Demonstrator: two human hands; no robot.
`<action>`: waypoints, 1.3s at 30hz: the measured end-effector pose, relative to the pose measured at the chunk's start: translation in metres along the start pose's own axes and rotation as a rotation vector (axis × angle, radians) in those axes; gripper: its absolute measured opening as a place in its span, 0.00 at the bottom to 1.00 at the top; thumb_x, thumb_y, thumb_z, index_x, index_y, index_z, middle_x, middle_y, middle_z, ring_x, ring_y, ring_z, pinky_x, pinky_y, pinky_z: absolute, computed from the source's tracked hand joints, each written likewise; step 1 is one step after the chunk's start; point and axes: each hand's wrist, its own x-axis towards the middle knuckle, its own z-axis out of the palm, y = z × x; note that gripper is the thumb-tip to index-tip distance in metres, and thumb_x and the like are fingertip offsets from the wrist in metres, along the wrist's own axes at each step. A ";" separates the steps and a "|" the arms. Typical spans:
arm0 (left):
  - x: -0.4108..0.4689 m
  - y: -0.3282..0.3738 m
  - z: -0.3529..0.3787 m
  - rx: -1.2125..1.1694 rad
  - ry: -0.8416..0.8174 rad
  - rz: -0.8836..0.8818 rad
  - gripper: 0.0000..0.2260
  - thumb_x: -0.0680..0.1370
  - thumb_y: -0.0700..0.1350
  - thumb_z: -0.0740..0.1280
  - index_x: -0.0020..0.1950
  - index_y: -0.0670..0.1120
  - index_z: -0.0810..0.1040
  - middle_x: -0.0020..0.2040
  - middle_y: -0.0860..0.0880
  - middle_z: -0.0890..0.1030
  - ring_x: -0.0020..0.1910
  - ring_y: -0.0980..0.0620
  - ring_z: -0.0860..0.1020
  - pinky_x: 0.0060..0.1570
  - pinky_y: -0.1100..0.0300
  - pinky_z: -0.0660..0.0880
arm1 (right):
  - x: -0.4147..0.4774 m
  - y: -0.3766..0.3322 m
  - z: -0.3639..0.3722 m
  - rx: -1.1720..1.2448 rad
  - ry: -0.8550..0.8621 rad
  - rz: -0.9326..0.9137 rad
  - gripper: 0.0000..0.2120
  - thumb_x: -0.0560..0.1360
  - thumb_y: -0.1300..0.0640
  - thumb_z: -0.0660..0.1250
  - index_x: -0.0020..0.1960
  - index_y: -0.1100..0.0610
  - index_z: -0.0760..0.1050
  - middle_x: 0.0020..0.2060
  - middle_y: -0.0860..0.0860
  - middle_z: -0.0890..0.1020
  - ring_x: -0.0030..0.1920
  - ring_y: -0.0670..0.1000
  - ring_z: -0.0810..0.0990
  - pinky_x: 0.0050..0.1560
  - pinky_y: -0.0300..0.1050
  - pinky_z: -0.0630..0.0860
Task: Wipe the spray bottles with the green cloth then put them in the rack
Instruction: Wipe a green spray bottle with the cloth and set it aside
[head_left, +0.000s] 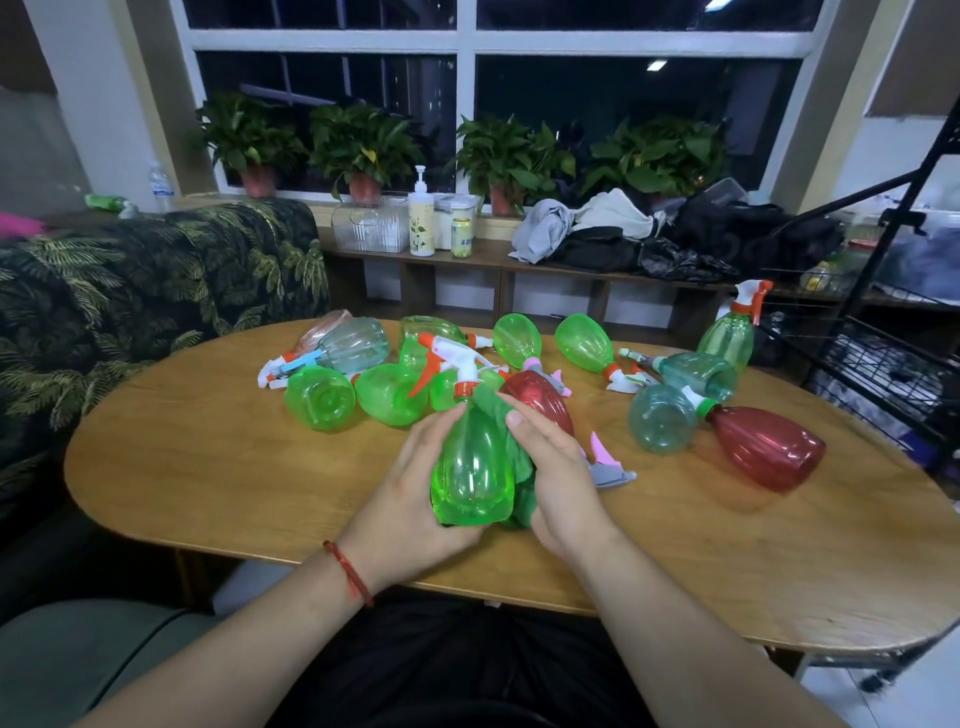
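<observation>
- The green spray bottle (470, 475) is in the lower middle of the frame, held just above the near part of the wooden table (208, 467). Its white and orange trigger head points up and away.
- The left hand (415, 499) grips the lower body of this bottle from the left, with the fingers curled round it. A red string (348, 571) is on this wrist.
- The right hand (558, 483) holds the green cloth (492, 405) against the right side of the bottle, with the thumb laid over the cloth. The cloth reaches from the neck down to the base.
- The other spray bottles (389, 392), green, clear and red, lie on their sides in the middle of the table, just behind the hands.
- One red bottle (768, 448) lies further to the right, apart from the heap.
- One green bottle (727, 338) stands upright at the far right of the table, near the black wire rack (883, 364) at the right edge of the frame.
- Whether any bottle is in the rack, I cannot tell.
</observation>
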 end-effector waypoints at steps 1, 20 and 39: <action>0.000 0.000 0.000 -0.005 0.003 -0.006 0.50 0.69 0.44 0.85 0.84 0.46 0.61 0.77 0.50 0.69 0.79 0.54 0.68 0.77 0.62 0.64 | -0.001 0.000 0.000 -0.008 0.001 -0.011 0.15 0.85 0.59 0.65 0.68 0.57 0.83 0.66 0.58 0.85 0.69 0.59 0.82 0.75 0.65 0.73; 0.007 -0.007 0.004 -0.213 0.220 -0.290 0.52 0.64 0.57 0.82 0.83 0.60 0.61 0.76 0.55 0.73 0.73 0.61 0.73 0.73 0.61 0.71 | -0.018 0.014 0.000 -0.706 -0.103 -0.377 0.15 0.85 0.56 0.68 0.70 0.50 0.83 0.76 0.41 0.76 0.78 0.44 0.71 0.80 0.50 0.68; -0.003 0.013 0.001 -0.059 -0.001 -0.001 0.50 0.68 0.50 0.86 0.83 0.53 0.61 0.77 0.63 0.67 0.78 0.63 0.67 0.75 0.70 0.62 | -0.009 0.003 -0.009 -0.154 0.034 -0.081 0.15 0.86 0.58 0.63 0.69 0.51 0.83 0.67 0.54 0.84 0.70 0.58 0.81 0.76 0.66 0.72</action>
